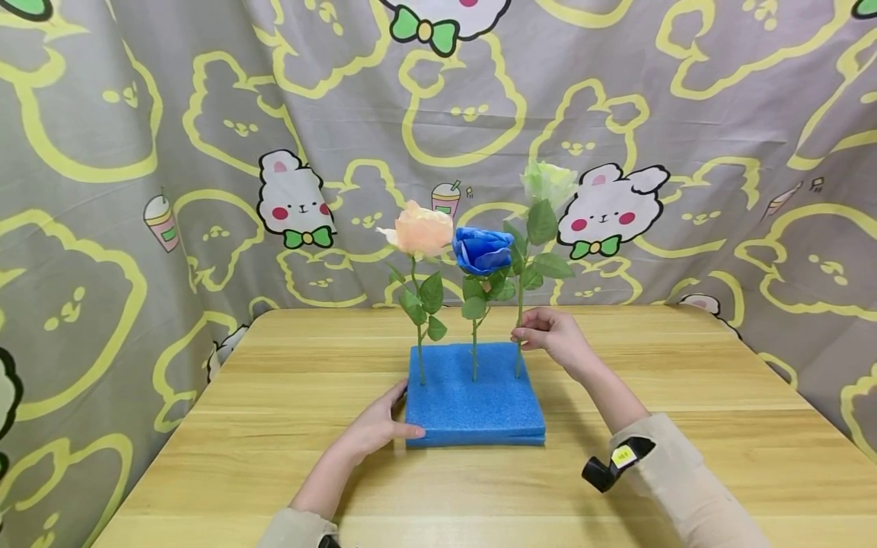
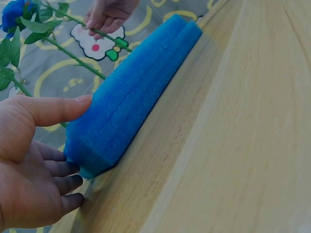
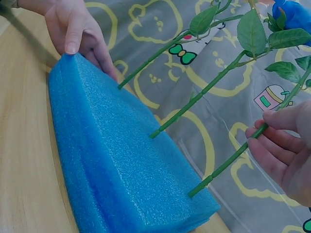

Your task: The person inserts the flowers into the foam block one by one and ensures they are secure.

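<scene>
A blue foam block (image 1: 479, 411) lies on the table with three artificial roses upright in it. The peach rose (image 1: 423, 230) stands on the left and the blue rose (image 1: 483, 251) in the middle. On the right is the taller pale green rose (image 1: 548, 185), its lower end in the foam. My right hand (image 1: 556, 339) pinches this rose's stem (image 3: 228, 161) between thumb and fingers, a little above the block. My left hand (image 1: 375, 426) holds the block's left side, thumb at the front corner and fingers along the side (image 2: 60, 167).
The wooden table (image 1: 274, 441) extends around the block. Behind it hangs a grey curtain (image 1: 356, 114) with cartoon prints. A black wrist camera (image 1: 606, 468) is strapped at the right sleeve.
</scene>
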`<state>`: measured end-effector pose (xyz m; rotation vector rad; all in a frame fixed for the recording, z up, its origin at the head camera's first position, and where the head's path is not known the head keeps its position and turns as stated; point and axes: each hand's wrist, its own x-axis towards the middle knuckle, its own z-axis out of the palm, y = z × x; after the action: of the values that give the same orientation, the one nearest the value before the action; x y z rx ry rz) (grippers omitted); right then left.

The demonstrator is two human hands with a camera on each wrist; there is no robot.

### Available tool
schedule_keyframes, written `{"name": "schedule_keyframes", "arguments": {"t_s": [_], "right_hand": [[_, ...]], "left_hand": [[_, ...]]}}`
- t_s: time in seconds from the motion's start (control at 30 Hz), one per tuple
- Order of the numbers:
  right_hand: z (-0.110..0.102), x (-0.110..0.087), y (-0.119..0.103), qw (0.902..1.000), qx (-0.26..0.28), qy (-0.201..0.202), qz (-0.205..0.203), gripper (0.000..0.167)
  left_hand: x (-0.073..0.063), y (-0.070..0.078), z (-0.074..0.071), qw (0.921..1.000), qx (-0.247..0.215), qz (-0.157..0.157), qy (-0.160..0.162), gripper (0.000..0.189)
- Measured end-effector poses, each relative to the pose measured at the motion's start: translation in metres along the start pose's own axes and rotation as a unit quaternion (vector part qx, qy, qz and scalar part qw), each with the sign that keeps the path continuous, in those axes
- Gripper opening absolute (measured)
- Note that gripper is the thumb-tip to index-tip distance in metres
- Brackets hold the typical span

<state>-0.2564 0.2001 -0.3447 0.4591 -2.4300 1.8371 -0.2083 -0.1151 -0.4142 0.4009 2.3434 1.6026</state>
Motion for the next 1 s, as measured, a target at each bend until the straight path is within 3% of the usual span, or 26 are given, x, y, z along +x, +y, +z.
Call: {"name": "schedule_keyframes", "arguments": {"t_s": [1.0], "right_hand": [[0.0028,0.0015,0.0079,0.9998,0.004,-0.007,0.017,0.020]], "left_hand": [[0.0006,0.0006,0.0002,1.0000,-0.002,-0.008,0.000,0.097]]}}
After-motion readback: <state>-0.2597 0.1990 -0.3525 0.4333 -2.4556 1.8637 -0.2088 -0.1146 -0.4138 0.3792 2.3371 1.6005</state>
